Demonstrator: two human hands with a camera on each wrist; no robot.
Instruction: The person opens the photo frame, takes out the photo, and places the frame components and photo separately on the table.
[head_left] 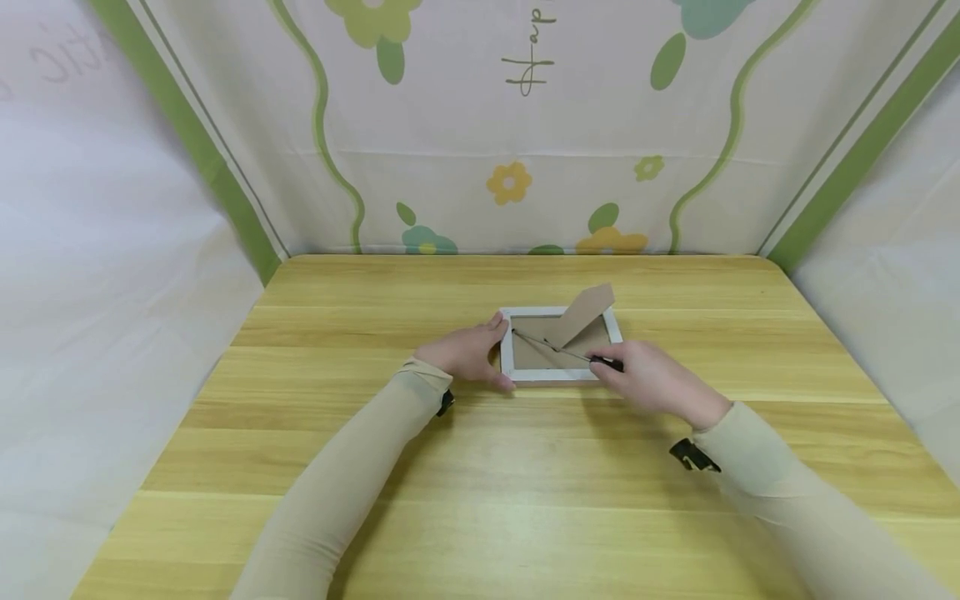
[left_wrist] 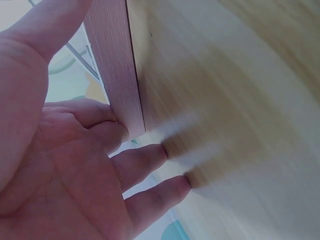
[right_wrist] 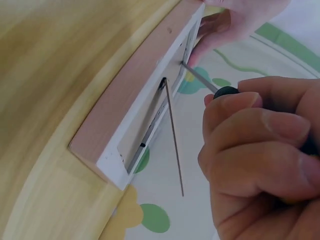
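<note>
A picture frame (head_left: 547, 375) with a white rim lies back side up on the table. Its brown stand flap (head_left: 588, 310) sticks up from the backing board (head_left: 532, 356). My left hand (head_left: 468, 352) holds the frame's left end, thumb at the near corner and forefinger at the far one. In the left wrist view, other fingertips (left_wrist: 182, 186) touch the tabletop. My right hand (head_left: 660, 379) grips the dark handle of a screwdriver (right_wrist: 200, 79). The slim metal shaft slants low across the backing, its tip at the inner left edge of the rim.
The wooden table (head_left: 495, 500) extends around the frame on all sides. Behind it hangs a white cloth (head_left: 435, 125) with flowers and green bands, and pale cloth walls (head_left: 112, 250) flank both sides. Dark buckles (head_left: 693, 456) hang at the wrists.
</note>
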